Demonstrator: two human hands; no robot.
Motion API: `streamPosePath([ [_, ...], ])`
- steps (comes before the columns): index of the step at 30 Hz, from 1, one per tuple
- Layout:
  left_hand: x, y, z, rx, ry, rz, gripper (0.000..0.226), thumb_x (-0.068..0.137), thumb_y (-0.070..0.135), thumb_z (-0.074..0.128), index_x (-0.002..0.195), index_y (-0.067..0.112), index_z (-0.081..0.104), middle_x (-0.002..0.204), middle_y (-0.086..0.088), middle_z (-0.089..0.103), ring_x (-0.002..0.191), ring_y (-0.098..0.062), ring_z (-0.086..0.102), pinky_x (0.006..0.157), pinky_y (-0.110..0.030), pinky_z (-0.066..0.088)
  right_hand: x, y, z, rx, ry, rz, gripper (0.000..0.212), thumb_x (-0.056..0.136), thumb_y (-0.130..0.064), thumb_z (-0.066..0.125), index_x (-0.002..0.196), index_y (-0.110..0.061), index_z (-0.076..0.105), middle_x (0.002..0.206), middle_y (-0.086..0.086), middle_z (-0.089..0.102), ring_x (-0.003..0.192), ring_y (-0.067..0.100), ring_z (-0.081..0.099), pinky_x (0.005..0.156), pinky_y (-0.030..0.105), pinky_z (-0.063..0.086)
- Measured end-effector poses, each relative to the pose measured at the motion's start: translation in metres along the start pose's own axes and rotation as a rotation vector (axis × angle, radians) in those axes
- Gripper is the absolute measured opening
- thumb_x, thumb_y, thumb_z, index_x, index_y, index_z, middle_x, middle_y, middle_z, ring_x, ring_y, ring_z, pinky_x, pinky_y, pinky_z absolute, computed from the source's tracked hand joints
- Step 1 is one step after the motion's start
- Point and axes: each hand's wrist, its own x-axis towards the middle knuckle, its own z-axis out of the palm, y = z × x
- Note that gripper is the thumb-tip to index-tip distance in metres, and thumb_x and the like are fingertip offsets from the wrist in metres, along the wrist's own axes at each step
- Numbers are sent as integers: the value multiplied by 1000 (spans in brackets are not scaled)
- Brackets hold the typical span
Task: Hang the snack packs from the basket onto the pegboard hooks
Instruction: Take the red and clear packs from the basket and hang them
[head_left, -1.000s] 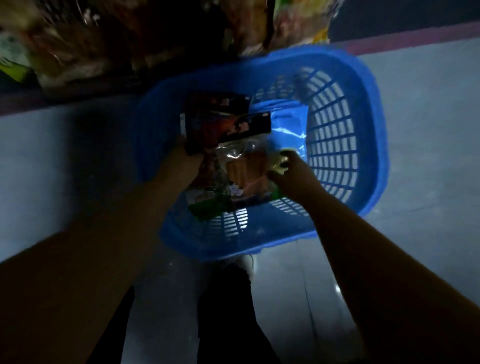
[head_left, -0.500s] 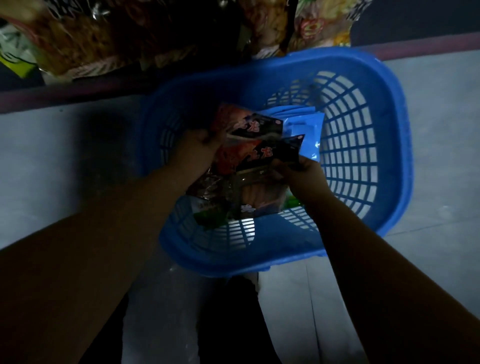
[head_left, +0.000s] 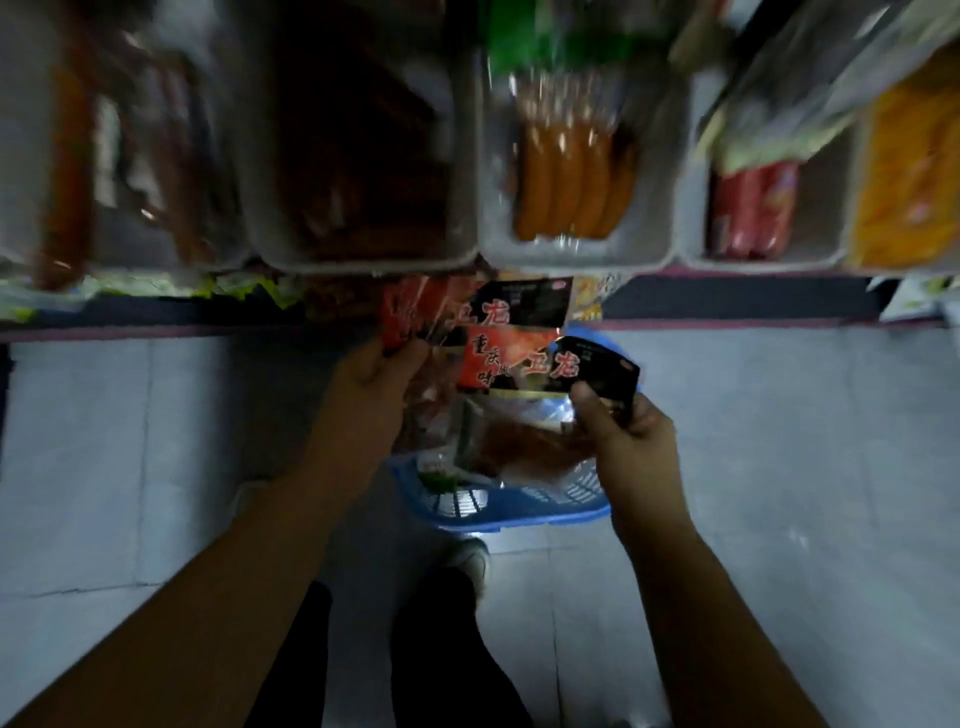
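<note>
Light: dim, arms rendered as dark shapes | Glare: pale sheen on floor tiles (head_left: 810, 415) | Blur: upper shelf trays (head_left: 582, 244) smeared by motion | Distortion: edges bowed by wide-angle lens

Two snack packs are lifted above the blue basket (head_left: 519, 506), which stands on the floor with its slotted wall showing below them. The left snack pack (head_left: 441, 312) has a red and black header with large characters and is pinched at its top left corner. The right snack pack (head_left: 524, 410) carries the same header (its clear lower part shows reddish-brown contents) and overlaps the first, gripped at its black right edge.
</note>
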Motion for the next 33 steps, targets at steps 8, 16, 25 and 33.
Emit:
streamPosePath([
  [8, -112, 210, -60, -76, 49, 358, 40, 93, 21, 54, 71, 49, 70, 66, 22, 68, 64, 7, 64, 56, -10, 50, -106, -227, 15, 56, -27, -324, 9, 87, -23, 67, 78, -23, 66, 68, -6, 64, 65, 8, 57, 65, 28, 46],
  [16, -160, 364, -148, -52, 220, 678, 13, 95, 24, 52, 89, 28, 63, 82, -14, 72, 79, -31, 70, 73, -45, 58, -180, -384, 68, 152, -28, -706, 10, 80, -39, 62, 81, -44, 71, 64, -21, 67, 58, -8, 55, 56, 12, 43],
  [25, -161, 516, -221, -213, 110, 958, 12, 96, 16, 50, 91, 10, 59, 69, 5, 73, 63, -9, 71, 55, -16, 53, -230, -523, 130, 311, 53, -1075, 14, 78, -47, 63, 80, -35, 71, 60, -18, 61, 55, -4, 48, 50, 14, 39],
  [33, -158, 631, -233, -263, 26, 1199, 8, 91, 19, 59, 85, 22, 63, 69, 8, 73, 64, -7, 70, 54, -13, 51, -251, -621, 138, 443, 164, -1159, 11, 78, -34, 71, 71, -27, 71, 48, -7, 53, 41, 6, 44, 42, 17, 35],
])
